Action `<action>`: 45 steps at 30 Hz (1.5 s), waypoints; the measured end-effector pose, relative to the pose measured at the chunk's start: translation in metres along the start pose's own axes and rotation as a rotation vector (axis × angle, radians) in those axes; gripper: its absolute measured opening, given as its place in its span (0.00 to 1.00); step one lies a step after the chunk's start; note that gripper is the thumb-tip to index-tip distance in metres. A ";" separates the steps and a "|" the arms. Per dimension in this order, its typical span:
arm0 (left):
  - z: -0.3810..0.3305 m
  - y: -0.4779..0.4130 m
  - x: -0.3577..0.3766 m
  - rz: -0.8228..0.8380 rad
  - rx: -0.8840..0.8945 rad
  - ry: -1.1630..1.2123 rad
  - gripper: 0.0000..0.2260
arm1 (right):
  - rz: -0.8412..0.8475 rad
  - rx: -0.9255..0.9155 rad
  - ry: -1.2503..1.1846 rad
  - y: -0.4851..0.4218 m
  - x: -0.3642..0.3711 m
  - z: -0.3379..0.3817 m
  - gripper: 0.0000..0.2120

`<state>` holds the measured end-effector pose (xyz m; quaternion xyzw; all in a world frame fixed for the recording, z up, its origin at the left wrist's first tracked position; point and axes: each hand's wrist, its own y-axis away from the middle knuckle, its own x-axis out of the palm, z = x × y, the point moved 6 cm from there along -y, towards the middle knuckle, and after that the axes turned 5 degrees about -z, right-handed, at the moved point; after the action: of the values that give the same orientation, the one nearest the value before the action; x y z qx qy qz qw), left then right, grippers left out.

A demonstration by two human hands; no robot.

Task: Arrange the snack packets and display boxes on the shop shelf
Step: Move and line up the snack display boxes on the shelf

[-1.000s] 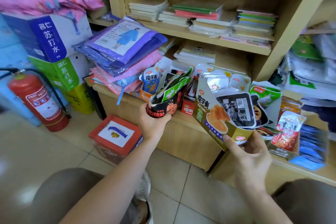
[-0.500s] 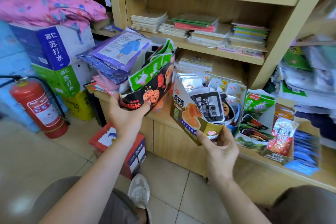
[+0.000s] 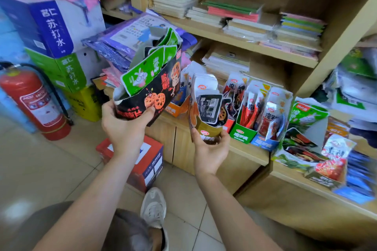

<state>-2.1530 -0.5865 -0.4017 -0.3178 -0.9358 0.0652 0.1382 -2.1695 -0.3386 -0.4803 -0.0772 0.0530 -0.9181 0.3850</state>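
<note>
Boxes fill both my hands in the head view. My left hand [image 3: 124, 128] grips the lower end of a black display box [image 3: 151, 96], thumb laid across its printed front and fingers curled underneath. I hold that box tilted in the air, to the left of the snack row and above the floor tiles. Green packets [image 3: 142, 75] stick up out of its open top.

My right hand [image 3: 210, 149] cups the base of a gold display box [image 3: 206, 122], thumb on its left edge and fingers wrapped round its right. The box stands nearly upright at the front edge of the wooden ledge [image 3: 251, 155]; I cannot tell whether its bottom touches the wood. Silver-white packets [image 3: 204, 85] stand packed inside it, and a dark packet shows through the cut-out front.

Just to the right of it on the ledge stand a green display box [image 3: 242, 133] and a blue display box [image 3: 265, 142], both holding red packets. An orange box [image 3: 175, 108] sits behind, between my two boxes. More loose snack bags lie further right, blurred.

Stacks of notebooks [image 3: 234, 12] lie on the shelf above. At the left, a red fire extinguisher [image 3: 32, 104] stands on the floor beside stacked cartons [image 3: 51, 26]. A red carton [image 3: 151, 155] sits on the tiles below my left hand, near my shoe [image 3: 153, 206].
</note>
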 end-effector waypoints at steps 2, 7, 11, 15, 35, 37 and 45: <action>0.000 0.000 0.000 0.002 -0.001 0.004 0.27 | 0.012 -0.032 0.036 -0.004 0.010 -0.011 0.27; 0.003 0.000 -0.002 0.015 -0.011 -0.011 0.28 | 0.124 -0.112 0.181 -0.025 0.031 -0.022 0.24; 0.004 0.005 0.000 0.028 -0.019 -0.029 0.27 | 0.203 -0.182 0.334 -0.036 0.035 -0.030 0.24; 0.005 0.009 0.000 0.046 -0.025 -0.050 0.27 | 0.239 -0.226 0.555 -0.037 0.032 -0.040 0.34; 0.008 0.006 -0.009 0.030 -0.064 -0.046 0.27 | 0.456 -0.726 0.568 -0.023 0.019 -0.021 0.23; 0.009 0.007 -0.009 0.046 -0.062 -0.047 0.27 | 0.622 -1.003 0.732 -0.015 0.022 -0.027 0.27; -0.005 0.020 -0.003 0.101 -0.041 -0.030 0.28 | 0.971 -0.710 0.900 -0.018 0.035 -0.022 0.34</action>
<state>-2.1372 -0.5725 -0.4019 -0.3663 -0.9216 0.0578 0.1141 -2.2102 -0.3498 -0.4955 0.2181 0.5263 -0.5157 0.6399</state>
